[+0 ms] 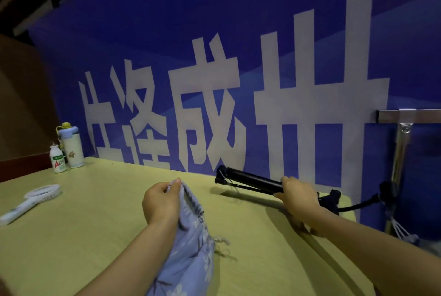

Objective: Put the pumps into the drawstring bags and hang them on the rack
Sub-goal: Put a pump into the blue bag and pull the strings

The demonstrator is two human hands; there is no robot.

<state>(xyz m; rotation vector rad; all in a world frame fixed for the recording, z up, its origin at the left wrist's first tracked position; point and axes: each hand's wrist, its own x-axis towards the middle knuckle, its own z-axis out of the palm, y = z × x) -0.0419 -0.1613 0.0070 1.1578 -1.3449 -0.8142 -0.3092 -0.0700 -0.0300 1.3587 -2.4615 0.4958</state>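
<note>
A light blue patterned drawstring bag [191, 243] lies on the yellowish table [71, 236], its mouth raised. My left hand [161, 201] pinches the gathered rim of the bag's mouth. A black pump [250, 180] is held just above the table at the back right, its base pointing left. My right hand [299, 196] is wrapped around the pump's barrel near the handle end. A black hose [358, 205] trails from the pump to the right. The metal rack [403, 143] stands at the far right, with a dark bag [387, 192] hanging on its post.
At the table's back left stand a white-and-blue water bottle [71, 148] and a small white drink bottle [58, 159]. A white hand-held fan [31, 199] lies at the left edge. A blue banner with large white characters [214, 81] rises right behind the table.
</note>
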